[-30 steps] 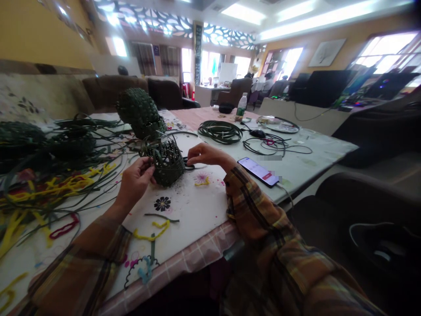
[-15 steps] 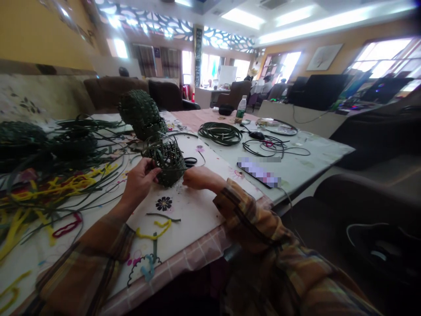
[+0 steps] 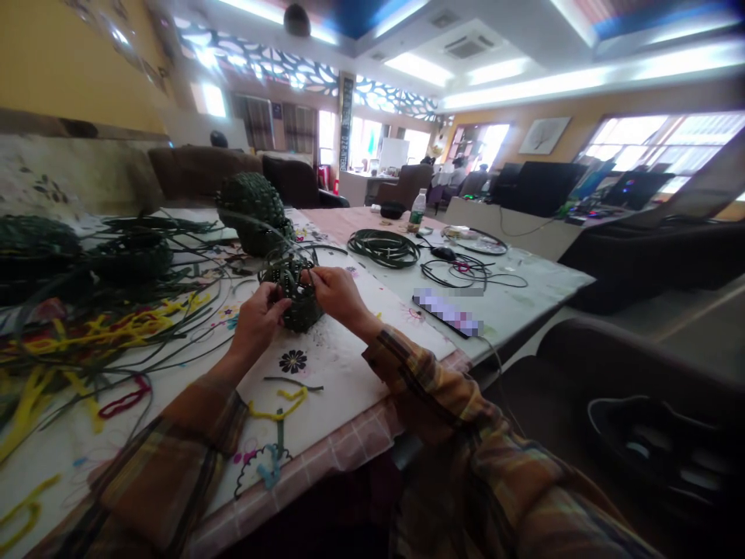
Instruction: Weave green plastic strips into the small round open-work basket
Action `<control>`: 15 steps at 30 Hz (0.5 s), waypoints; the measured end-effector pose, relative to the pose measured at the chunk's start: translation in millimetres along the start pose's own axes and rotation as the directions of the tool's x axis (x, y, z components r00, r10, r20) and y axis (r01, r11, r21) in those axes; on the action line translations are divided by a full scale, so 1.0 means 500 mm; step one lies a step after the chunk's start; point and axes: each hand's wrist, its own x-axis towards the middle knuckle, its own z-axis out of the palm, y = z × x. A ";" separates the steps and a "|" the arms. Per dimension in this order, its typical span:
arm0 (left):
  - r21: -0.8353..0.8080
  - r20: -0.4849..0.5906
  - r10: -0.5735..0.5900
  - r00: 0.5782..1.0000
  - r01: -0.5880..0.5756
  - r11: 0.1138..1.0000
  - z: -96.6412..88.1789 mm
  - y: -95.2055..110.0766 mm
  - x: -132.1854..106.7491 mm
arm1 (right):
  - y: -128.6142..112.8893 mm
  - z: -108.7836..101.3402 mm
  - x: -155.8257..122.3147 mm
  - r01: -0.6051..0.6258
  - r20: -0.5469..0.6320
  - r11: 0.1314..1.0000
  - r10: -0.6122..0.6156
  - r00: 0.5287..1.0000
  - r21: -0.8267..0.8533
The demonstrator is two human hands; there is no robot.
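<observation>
A small dark green woven basket (image 3: 298,299) sits on the table (image 3: 343,365) between my hands, loose green strips sticking out of its top. My left hand (image 3: 260,320) is closed on its left side. My right hand (image 3: 334,293) is closed on its right rim, fingers pinching the weave or a strip. Behind it stands a larger rounded green woven piece (image 3: 251,208).
Loose green, yellow and red strips (image 3: 87,326) cover the table's left. A coil of green strip (image 3: 384,247), black cables (image 3: 471,272), a phone (image 3: 448,312) and a bottle (image 3: 414,211) lie to the right. Sofas and desks stand beyond.
My right hand has come from the table by the scissors-like dark item up onto the basket's right rim. The view has tilted upward a little.
</observation>
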 end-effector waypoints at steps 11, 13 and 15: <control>-0.033 0.014 0.006 1.000 -0.005 0.999 0.000 -0.008 0.003 | -0.016 -0.002 0.053 -0.261 0.372 0.932 0.156 0.915 0.251; -0.047 0.012 0.010 1.000 -0.010 0.999 0.001 -0.007 0.003 | -0.005 0.014 0.049 -0.348 0.333 0.829 0.210 0.919 0.438; -0.062 0.007 0.019 1.000 -0.019 0.998 0.002 -0.007 0.003 | 0.006 0.030 0.038 -0.377 0.303 0.706 0.236 0.923 0.599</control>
